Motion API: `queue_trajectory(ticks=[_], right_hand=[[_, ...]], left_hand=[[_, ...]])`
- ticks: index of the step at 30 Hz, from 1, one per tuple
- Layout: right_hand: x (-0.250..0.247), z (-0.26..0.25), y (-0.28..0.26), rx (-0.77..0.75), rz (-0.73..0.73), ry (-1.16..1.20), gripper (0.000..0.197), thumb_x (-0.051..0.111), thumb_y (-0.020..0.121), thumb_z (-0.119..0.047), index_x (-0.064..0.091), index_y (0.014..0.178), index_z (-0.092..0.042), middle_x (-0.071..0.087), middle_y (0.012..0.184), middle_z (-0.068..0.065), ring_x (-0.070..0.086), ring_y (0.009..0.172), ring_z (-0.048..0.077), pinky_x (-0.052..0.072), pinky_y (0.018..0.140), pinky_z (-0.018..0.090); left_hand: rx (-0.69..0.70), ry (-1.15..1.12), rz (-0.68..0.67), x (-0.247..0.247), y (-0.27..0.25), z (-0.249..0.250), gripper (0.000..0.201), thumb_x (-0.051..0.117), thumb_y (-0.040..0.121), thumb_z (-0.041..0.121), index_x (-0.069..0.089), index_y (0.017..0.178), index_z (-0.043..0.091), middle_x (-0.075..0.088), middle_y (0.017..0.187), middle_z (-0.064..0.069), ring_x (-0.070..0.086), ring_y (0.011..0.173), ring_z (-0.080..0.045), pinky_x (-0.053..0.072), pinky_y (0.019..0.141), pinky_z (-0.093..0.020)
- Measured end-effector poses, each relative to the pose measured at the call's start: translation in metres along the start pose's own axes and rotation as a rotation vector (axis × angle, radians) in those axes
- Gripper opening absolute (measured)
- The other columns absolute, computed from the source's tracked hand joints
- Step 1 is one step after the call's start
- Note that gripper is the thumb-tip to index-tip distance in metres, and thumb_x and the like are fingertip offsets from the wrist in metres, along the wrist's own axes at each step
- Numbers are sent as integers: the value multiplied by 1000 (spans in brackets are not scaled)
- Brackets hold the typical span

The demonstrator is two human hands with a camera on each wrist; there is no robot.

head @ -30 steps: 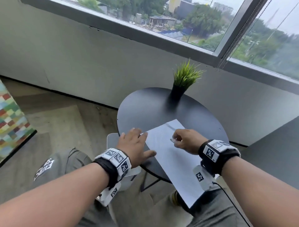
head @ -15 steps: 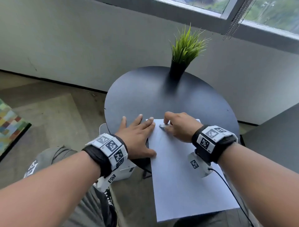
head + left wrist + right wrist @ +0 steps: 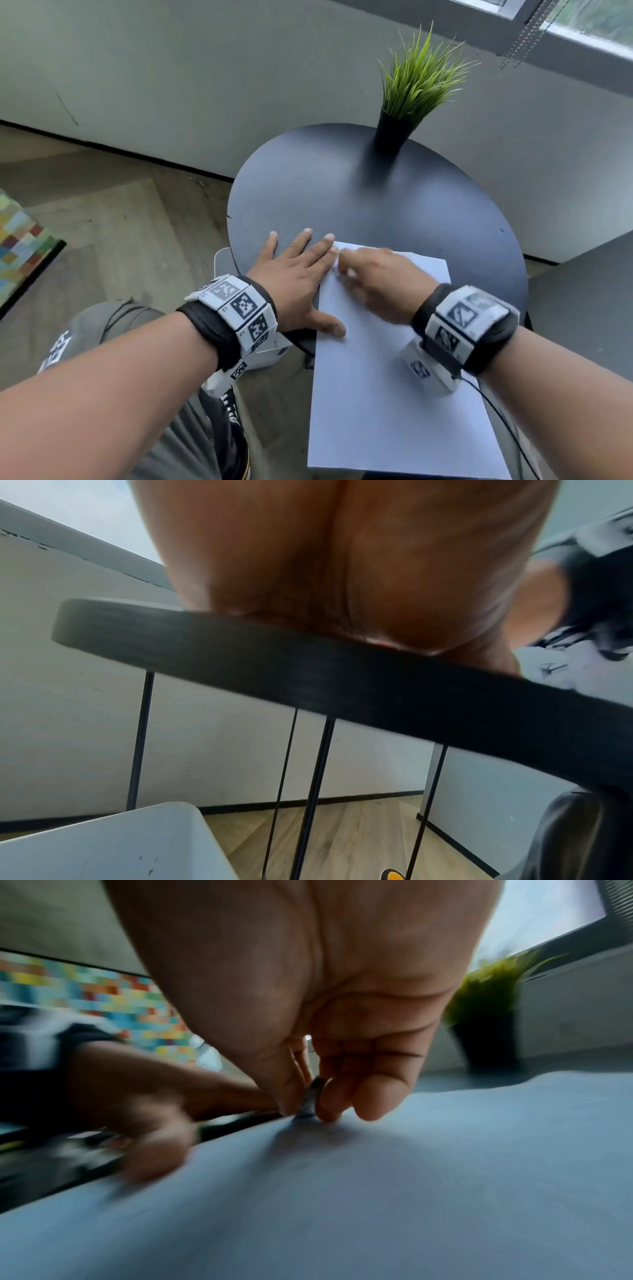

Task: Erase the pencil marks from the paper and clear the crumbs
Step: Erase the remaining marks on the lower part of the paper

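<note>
Flat, left hand [image 3: 294, 277] fingers spread on smooth white paper [image 3: 383, 411]; right hand [image 3: 373, 277] pinching small grey eraser [image 3: 310, 1099].

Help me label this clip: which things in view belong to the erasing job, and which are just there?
Job: paper; eraser pinched by right hand; left hand pressing paper flat; table.
Just there: potted plant; white bin.

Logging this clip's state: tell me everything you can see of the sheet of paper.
The sheet of paper is plain white, rectangular and unfolded. It lies flat with its far end on the round black table and its near end overhanging the table's edge. The left hand presses its left edge, fingers straight. The right hand pinches a small eraser against its far left corner. No marks or crumbs are discernible.
</note>
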State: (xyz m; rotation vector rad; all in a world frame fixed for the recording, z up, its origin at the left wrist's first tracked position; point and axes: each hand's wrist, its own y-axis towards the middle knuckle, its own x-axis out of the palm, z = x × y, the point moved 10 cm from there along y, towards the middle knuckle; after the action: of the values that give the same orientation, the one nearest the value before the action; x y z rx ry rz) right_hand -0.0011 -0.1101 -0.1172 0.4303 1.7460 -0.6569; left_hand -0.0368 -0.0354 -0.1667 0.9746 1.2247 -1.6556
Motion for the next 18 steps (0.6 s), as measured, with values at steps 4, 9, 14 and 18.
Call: queue_trajectory(ticks=[4, 9, 14, 18], right_hand=[[6, -10, -1, -93, -60, -32, 17, 46, 96, -28, 48, 109, -18, 59, 98, 6, 56, 89, 31, 47, 75, 42], [-3, 3, 4, -60, -17, -89, 15, 44, 94, -21, 44, 109, -17, 56, 95, 5, 57, 88, 31, 43, 71, 37], [-4, 16, 7, -23, -14, -93, 13, 41, 98, -27, 45, 107, -19, 55, 97, 4, 56, 88, 29, 43, 70, 37], [-2, 5, 3, -87, 4, -77, 20, 46, 94, -22, 46, 113, -15, 55, 97, 6, 57, 89, 32, 42, 70, 36]], left_hand=[[9, 2, 3, 3, -1, -1, 128, 37, 63, 98, -10, 158, 25, -25, 162, 13, -26, 149, -17, -11, 117, -62], [10, 6, 25, 3, 1, -3, 130, 32, 60, 100, -13, 157, 27, -25, 162, 14, -27, 149, -16, -11, 117, -62], [12, 12, 25, 6, 0, -3, 128, 29, 61, 100, -17, 156, 28, -28, 161, 15, -28, 148, -16, -12, 117, -61], [8, 18, 21, 7, 0, -3, 127, 30, 62, 100, -17, 156, 28, -29, 161, 15, -29, 148, -16, -13, 117, -60]])
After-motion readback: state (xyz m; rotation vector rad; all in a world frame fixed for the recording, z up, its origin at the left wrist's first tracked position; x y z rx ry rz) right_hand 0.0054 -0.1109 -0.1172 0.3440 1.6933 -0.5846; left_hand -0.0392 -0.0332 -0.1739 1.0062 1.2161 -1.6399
